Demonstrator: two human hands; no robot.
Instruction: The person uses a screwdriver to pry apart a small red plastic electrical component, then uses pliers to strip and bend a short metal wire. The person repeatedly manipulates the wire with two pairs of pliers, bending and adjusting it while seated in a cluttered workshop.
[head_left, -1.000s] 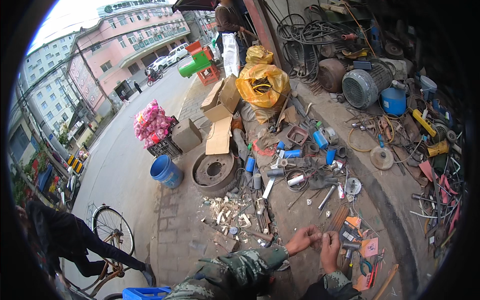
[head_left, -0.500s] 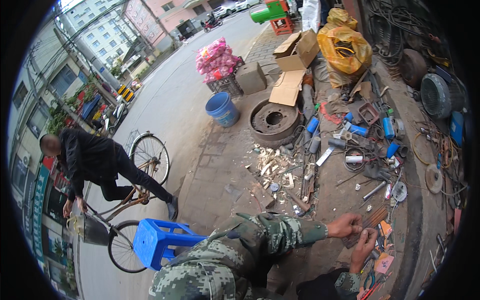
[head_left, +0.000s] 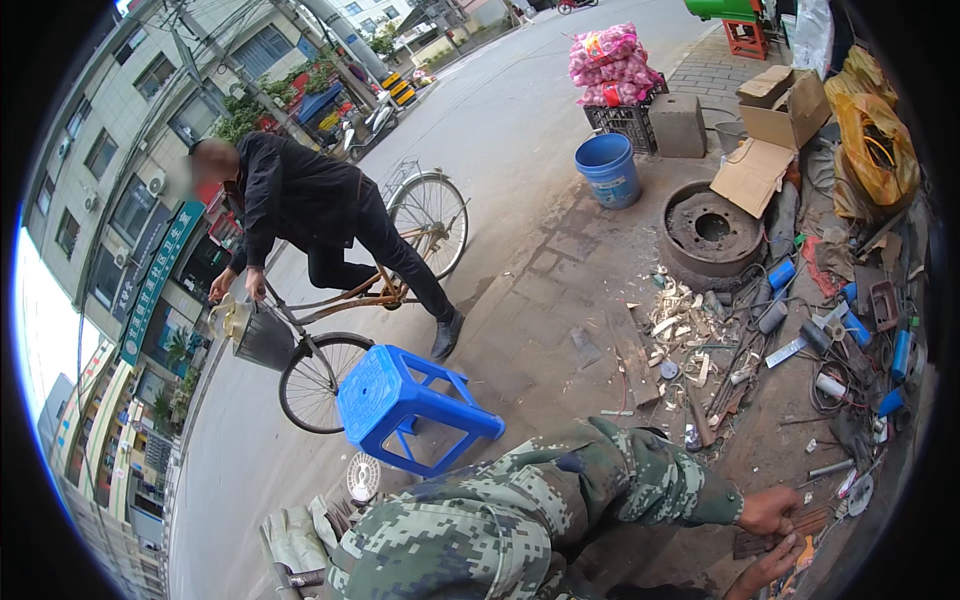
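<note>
At the lower right, my left hand (head_left: 769,510) reaches out from a camouflage sleeve (head_left: 690,487) with its fingers closed. My right hand (head_left: 768,572) is close below it, fingers bent and thumb and fingertips pressed together, partly cut off by the picture's lower edge. Both sets of fingertips meet around something too small to make out. A reddish-brown grooved piece (head_left: 814,519), seemingly wood, lies just beyond and under the hands.
A blue plastic stool (head_left: 385,395) stands to my left. Past it, a person in dark clothes (head_left: 300,200) straddles a bicycle (head_left: 430,225) with a bucket (head_left: 265,338) at the front. Wood chips (head_left: 680,320), a rusty wheel rim (head_left: 712,232), a blue bucket (head_left: 608,172) and scattered tools lie ahead.
My view has swung left, so the hands now sit lower and further right in the picture. They stay together with fingers closed. The person with the bicycle remains in nearly the same pose.
</note>
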